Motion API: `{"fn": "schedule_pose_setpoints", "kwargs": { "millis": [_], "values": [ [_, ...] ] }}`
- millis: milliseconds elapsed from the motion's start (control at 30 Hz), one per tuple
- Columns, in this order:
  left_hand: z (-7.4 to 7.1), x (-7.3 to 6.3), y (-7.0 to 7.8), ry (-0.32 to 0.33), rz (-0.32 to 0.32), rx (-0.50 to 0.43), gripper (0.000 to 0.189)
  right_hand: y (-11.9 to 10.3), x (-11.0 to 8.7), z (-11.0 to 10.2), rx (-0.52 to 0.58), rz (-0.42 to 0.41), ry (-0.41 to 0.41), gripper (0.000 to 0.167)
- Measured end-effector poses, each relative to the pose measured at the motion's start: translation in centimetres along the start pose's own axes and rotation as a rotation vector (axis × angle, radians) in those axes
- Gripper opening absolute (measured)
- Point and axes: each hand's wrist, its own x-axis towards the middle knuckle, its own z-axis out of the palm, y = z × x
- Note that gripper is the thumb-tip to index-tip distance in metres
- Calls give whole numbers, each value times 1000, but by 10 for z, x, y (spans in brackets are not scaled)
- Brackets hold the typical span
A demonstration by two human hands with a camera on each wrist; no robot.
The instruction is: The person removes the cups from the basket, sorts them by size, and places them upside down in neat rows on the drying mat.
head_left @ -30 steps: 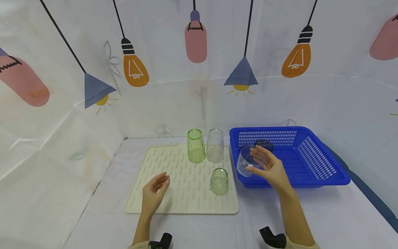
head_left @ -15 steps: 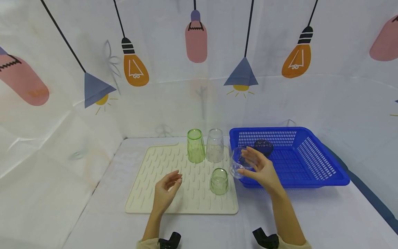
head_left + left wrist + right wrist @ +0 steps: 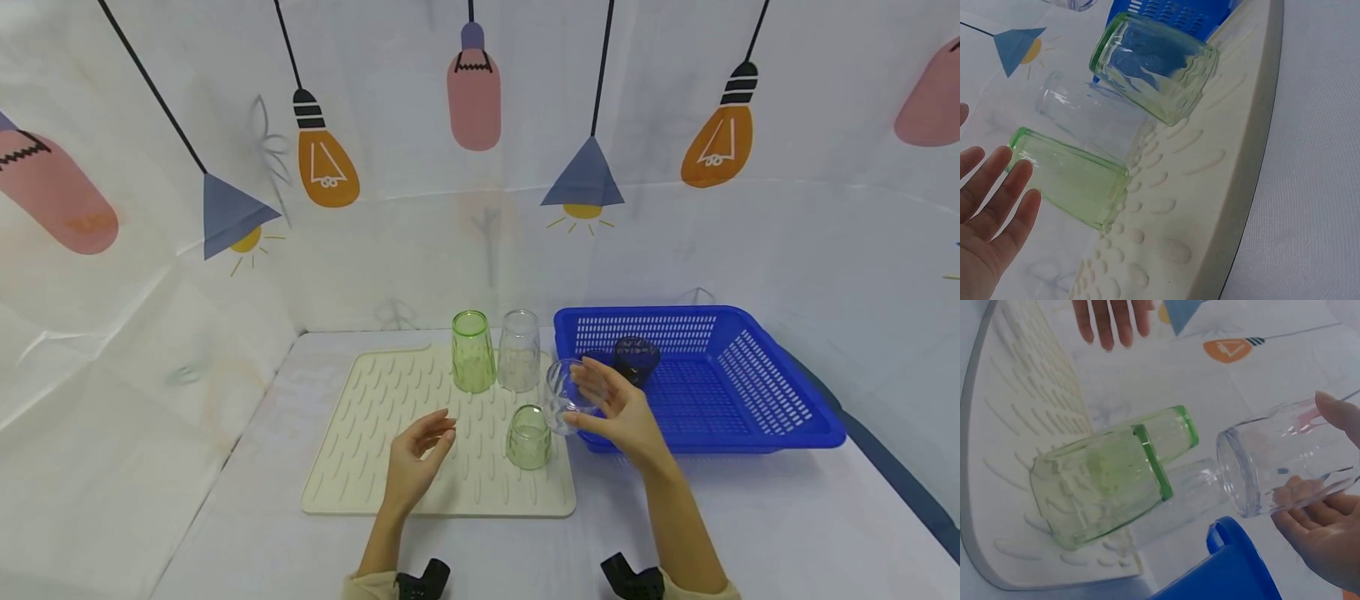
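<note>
My right hand (image 3: 622, 412) holds a clear glass (image 3: 558, 392) between thumb and fingers, raised by the left rim of the blue basket and near the mat's right edge. In the right wrist view the thumb lies on one side of this clear glass (image 3: 1285, 462) and the fingers on the other. My left hand (image 3: 416, 458) hovers over the cream drying mat (image 3: 375, 417), fingers loosely bent and holding nothing. On the mat stand a short green glass (image 3: 529, 439), a tall green glass (image 3: 472, 358) and a tall clear glass (image 3: 519, 350).
The blue basket (image 3: 705, 444) stands right of the mat, with a dark glass (image 3: 637, 357) inside at its left. A white cloth (image 3: 247, 500) covers the table. Behind hangs a white sheet (image 3: 420, 250) printed with lamps.
My right hand has carried the clear glass left, out of the basket toward the mat's right edge. My left hand has moved right over the mat.
</note>
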Motion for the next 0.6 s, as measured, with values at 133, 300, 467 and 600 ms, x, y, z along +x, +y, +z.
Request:
{"fn": "schedule_pose_setpoints", "kwargs": {
  "millis": [133, 300, 467, 600],
  "values": [
    [3, 1, 1, -6, 5, -14, 29, 1, 0, 4, 17, 6, -12, 78],
    [7, 1, 0, -17, 30, -11, 30, 3, 0, 8, 18, 9, -36, 80],
    [11, 4, 5, -28, 37, 5, 29, 4, -1, 12, 15, 5, -47, 80],
    [15, 5, 19, -37, 40, 8, 29, 4, -2, 14, 19, 9, -50, 80]
  ]
}}
